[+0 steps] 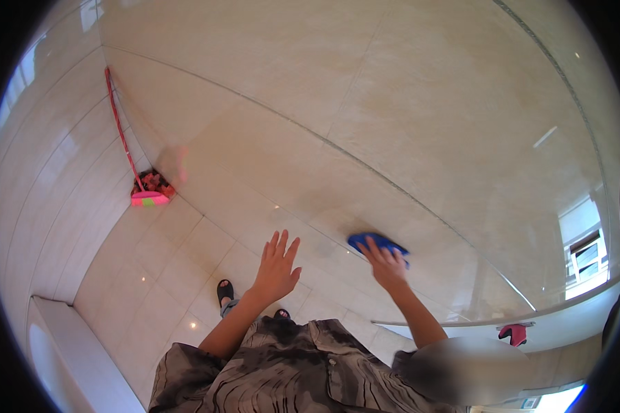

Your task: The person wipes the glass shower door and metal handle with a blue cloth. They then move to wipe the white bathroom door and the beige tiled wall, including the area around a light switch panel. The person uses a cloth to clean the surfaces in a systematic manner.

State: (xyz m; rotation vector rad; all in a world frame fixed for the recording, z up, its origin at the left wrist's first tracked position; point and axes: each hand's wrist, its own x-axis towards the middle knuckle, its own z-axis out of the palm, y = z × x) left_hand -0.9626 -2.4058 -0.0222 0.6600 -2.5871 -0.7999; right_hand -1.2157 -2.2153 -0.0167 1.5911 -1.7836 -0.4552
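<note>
My right hand point(387, 266) presses a folded blue cloth point(374, 241) flat against the glossy beige tiled wall point(310, 201), its fingers spread over the fabric. To its left, my left hand point(278, 268) is held out palm forward, fingers apart and holding nothing. Whether its fingertips touch the wall, I cannot tell. The cloth lies just above a thin tile joint, and a darker reflection shows on the wall around it.
A broom with a red handle point(118, 121) and pink head point(150, 199) leans in the far left corner, beside a red and black bundle point(157, 183). A pink and black cloth item point(514, 334) hangs at right. A white panel point(85, 351) stands lower left. Black sandals point(225, 290) are on the tiled floor point(175, 268).
</note>
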